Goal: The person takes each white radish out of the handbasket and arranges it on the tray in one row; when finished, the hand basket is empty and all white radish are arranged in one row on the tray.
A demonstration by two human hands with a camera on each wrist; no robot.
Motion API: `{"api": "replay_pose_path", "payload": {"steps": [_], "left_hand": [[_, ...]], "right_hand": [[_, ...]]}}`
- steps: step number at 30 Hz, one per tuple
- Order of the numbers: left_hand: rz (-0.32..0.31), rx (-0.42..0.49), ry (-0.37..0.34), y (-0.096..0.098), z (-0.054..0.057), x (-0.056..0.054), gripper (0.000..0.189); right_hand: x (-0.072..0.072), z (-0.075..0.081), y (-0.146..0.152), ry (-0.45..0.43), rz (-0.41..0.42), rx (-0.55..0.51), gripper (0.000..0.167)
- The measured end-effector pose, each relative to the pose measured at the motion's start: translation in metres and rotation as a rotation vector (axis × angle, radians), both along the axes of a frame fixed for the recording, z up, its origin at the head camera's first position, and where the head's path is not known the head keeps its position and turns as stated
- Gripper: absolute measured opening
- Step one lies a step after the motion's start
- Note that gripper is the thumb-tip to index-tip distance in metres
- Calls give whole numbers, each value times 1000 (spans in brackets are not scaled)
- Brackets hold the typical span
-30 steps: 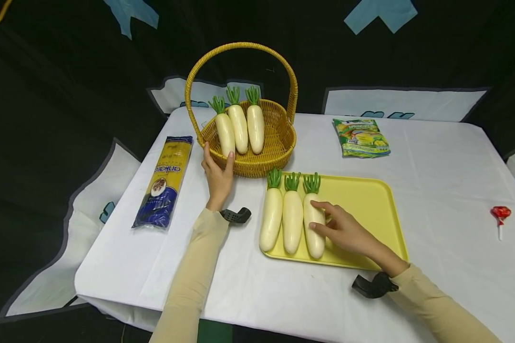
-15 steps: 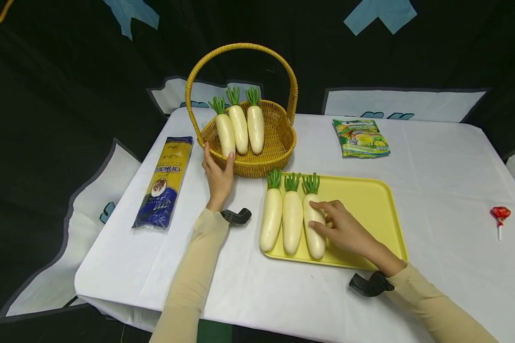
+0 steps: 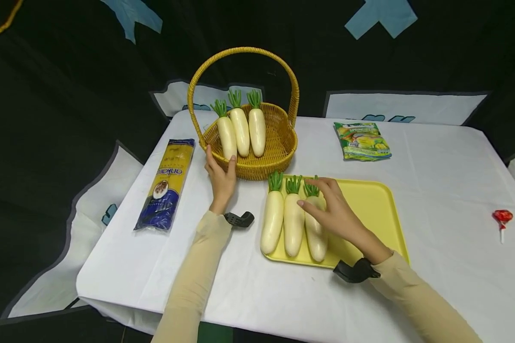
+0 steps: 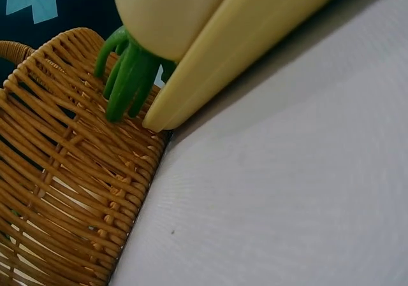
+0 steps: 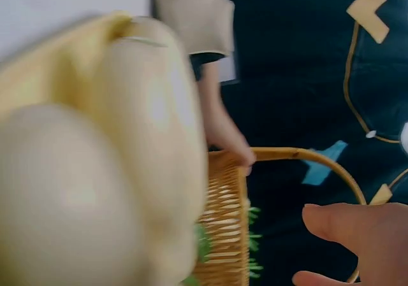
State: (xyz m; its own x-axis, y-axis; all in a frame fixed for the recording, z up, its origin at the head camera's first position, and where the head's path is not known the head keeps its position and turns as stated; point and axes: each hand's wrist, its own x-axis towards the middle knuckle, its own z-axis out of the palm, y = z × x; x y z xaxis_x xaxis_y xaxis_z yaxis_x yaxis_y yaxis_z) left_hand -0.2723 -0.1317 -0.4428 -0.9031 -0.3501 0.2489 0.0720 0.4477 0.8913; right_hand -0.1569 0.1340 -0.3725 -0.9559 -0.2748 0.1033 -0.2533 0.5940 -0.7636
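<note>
Three radishes lie on the near tray as before; the right hand has moved farther, over the rightmost one's leaves, thumb and fingers spread, contact unclear; the left hand stays, thumb and forefinger apart, on the near left of the far basket, its three radishes unmoved.

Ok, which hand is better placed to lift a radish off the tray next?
Probably the right hand: it's over the rightmost radish on the tray, while the left hand touches the basket.
</note>
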Motion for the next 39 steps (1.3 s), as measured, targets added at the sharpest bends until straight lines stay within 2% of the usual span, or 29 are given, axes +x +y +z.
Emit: {"api": "replay_pose_path", "payload": {"steps": [6,14,19,24,28,39], "left_hand": [[0,2,13,0,0,-1,76],[3,-3,11,0,2,-2,76],[3,-9,-3,-2,4,0,76],[13,-11,3,-3,5,2,76],[14,-14,11,-3,5,2,76],[18,-16,5,-2,0,5,76]], "right_hand": [[-24,16,-22,93,25,-117,53],[-66,34,-51,71,14,-251,56],[-95,42,-66,62,-3,-239,60],[-119,50,-81,-11,-42,-205,63],[-137,50,-90,-79,-52,-180,66],[-169,47,-100,-213,-94,-111,72]]}}
